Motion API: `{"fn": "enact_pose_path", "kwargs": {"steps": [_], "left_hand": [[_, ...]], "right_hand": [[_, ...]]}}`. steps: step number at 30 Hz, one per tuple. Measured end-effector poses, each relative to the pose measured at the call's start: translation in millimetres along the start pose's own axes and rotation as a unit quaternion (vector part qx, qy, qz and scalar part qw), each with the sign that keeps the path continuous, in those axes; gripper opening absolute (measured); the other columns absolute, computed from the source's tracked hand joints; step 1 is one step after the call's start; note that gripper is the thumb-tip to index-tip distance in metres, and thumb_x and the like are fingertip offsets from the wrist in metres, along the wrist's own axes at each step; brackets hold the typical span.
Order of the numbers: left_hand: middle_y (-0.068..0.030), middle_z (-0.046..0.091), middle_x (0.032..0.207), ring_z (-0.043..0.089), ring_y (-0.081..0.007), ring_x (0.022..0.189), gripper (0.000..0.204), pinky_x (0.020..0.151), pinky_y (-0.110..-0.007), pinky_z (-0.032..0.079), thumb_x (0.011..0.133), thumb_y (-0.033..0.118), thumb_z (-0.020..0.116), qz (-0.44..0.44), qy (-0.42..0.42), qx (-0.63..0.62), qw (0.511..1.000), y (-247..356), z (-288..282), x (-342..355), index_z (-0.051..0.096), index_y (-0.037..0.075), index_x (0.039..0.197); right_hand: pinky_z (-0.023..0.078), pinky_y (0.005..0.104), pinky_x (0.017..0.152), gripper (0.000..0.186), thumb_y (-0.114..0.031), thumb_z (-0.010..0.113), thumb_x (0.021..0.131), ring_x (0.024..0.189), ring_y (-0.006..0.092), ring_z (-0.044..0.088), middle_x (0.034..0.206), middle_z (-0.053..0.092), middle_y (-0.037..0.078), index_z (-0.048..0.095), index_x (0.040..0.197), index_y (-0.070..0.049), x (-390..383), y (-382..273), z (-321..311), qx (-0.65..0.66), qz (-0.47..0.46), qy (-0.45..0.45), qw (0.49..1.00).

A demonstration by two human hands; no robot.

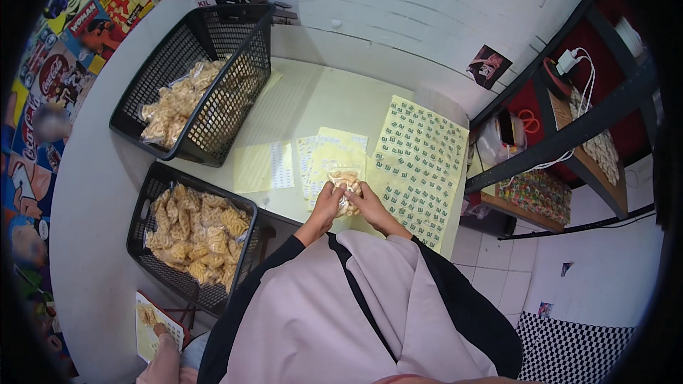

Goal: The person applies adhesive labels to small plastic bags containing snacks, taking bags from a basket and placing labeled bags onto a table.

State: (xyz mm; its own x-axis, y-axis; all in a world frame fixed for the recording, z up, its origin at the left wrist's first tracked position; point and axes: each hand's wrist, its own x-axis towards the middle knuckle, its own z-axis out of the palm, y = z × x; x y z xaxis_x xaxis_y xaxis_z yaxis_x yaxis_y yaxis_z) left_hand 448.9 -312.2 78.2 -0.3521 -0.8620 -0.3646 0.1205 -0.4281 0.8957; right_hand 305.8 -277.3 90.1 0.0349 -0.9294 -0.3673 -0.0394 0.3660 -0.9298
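Note:
Both my hands hold a small clear bag of pale yellow snacks (346, 183) over the near edge of a pale table (299, 110). My left hand (326, 208) grips the bag's left side. On the bag's right side sits my right hand (370, 208). Yellow sticker sheets (420, 163) lie flat just right of the bag, and smaller sheets (324, 153) lie under and behind it.
A black mesh basket (213, 35) with one snack bag stands on the table's far left. A second black basket (153, 199) full of snack bags sits lower, left of me. A dark shelf unit (569, 128) stands at the right. Posters cover the left wall.

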Motion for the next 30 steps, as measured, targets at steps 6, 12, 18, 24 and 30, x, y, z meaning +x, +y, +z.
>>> {"fn": "enact_pose_path", "kwargs": {"steps": [6, 12, 18, 24, 30], "left_hand": [[-0.0099, 0.058, 0.106, 0.055, -0.0138, 0.093, 0.033, 0.077, -0.028, 0.046, 0.095, 0.024, 0.053, -0.035, 0.063, 0.023, 0.997, -45, -41, 11, 0.047, -0.001, 0.115], [-0.0135, 0.057, 0.114, 0.058, -0.0201, 0.101, 0.051, 0.086, -0.03, 0.047, 0.093, 0.017, 0.058, 0.072, 0.199, -0.012, 0.977, -60, -102, 24, 0.03, -0.002, 0.131], [-0.0228, 0.048, 0.126, 0.047, -0.0307, 0.117, 0.062, 0.098, -0.04, 0.038, 0.092, 0.02, 0.055, 0.059, 0.289, 0.244, 0.924, -52, -141, 21, 0.023, -0.006, 0.139], [-0.0237, 0.022, 0.148, 0.016, -0.0407, 0.138, 0.063, 0.11, -0.05, 0.019, 0.086, 0.016, 0.056, 0.124, 0.273, 0.499, 0.813, -37, -130, -5, 0.028, -0.005, 0.138], [-0.0148, 0.016, 0.153, 0.012, -0.0343, 0.141, 0.066, 0.109, -0.06, 0.014, 0.089, 0.027, 0.053, 0.116, 0.156, 0.654, 0.731, -34, -112, -22, 0.026, 0.002, 0.143]], "right_hand": [[0.047, 0.0265, 0.081, 0.055, -0.015, 0.061, 0.086, 0.095, 0.0163, 0.057, 0.109, 0.058, 0.013, 0.038, 0.131, 0.005, 6, 27, 3, -0.037, 0.045, -0.052, 0.997], [0.047, 0.0304, 0.086, 0.053, -0.019, 0.065, 0.083, 0.102, 0.0241, 0.059, 0.115, 0.058, 0.018, 0.046, 0.126, 0.005, 12, 54, -13, -0.149, 0.031, -0.01, 0.988], [0.047, 0.0363, 0.087, 0.037, -0.018, 0.064, 0.082, 0.1, 0.0306, 0.059, 0.111, 0.058, 0.019, 0.058, 0.113, 0.003, 19, 49, -6, -0.263, -0.045, -0.002, 0.964], [0.041, 0.0383, 0.095, 0.037, -0.011, 0.064, 0.079, 0.112, 0.0342, 0.048, 0.116, 0.053, 0.018, 0.057, 0.114, 0.0, 25, 47, 6, -0.385, -0.134, 0.026, 0.913], [0.034, 0.0421, 0.103, 0.045, -0.009, 0.064, 0.079, 0.128, 0.034, 0.035, 0.136, 0.04, 0.017, 0.054, 0.123, -0.005, 34, 36, 22, -0.466, -0.165, 0.009, 0.869]]}}
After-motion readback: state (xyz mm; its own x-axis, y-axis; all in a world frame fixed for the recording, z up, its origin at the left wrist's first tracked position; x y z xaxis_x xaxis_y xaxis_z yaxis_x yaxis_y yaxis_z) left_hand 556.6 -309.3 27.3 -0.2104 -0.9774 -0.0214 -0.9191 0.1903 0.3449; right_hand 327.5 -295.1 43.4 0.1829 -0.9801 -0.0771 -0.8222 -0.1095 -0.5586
